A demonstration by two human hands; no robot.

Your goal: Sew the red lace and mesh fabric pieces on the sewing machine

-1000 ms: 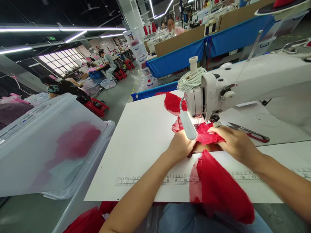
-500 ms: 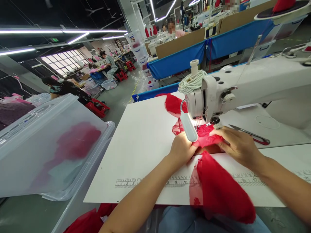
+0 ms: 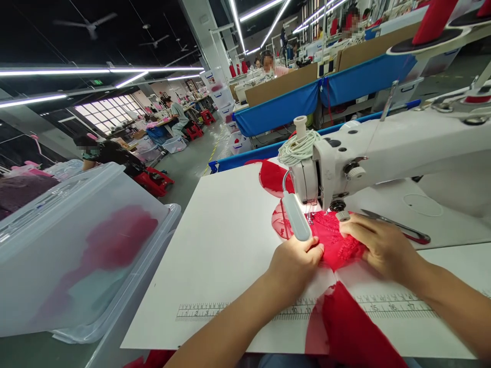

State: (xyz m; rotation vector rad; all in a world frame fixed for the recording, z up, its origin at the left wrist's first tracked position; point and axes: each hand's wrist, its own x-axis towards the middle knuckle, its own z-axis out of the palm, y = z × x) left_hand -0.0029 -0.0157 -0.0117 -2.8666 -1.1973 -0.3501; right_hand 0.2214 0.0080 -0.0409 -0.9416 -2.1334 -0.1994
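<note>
Red lace fabric (image 3: 333, 240) lies under the needle area of a white sewing machine (image 3: 383, 148). My left hand (image 3: 297, 263) pinches the fabric's left edge, just below the small grey lamp (image 3: 297, 217). My right hand (image 3: 383, 245) grips the lace on the right, thumb and fingers closed on it. More red fabric (image 3: 351, 324) hangs toward me over the table's front edge. Beyond the needle, another red piece (image 3: 274, 177) rests on the white table (image 3: 215, 230). Thread snips (image 3: 399, 227) lie behind my right hand on the machine bed.
A translucent plastic bin (image 3: 88, 255) with red contents stands left of the table. A ruler scale (image 3: 199, 311) runs along the table's front. Blue cloth-sided workstations (image 3: 276, 112) and a seated person (image 3: 176, 115) are farther back. Red thread cones (image 3: 433, 23) stand upper right.
The lace now lies flatter and spread wider between my hands. Both hands appear lower in view, partly because the camera has tilted up. Lamp and snips stay in place.
</note>
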